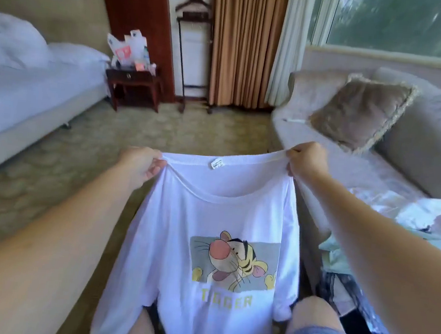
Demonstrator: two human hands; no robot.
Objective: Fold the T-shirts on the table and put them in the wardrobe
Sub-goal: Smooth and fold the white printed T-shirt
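**Tigger T-shirt [181, 217] stretched out at arm's length**

A person is holding the white Tigger T-shirt up in front of the body. The left hand [143, 163] and the right hand [306, 159] are each pinching a shoulder beside the neckline, fingers curled tight on the fabric. The shirt is hanging between and below the two grips, print facing the camera, its lower part draping over the knees. Other clothes [400, 210] are lying on the grey sofa [433, 151] to the right, near a fringed cushion [355, 113]
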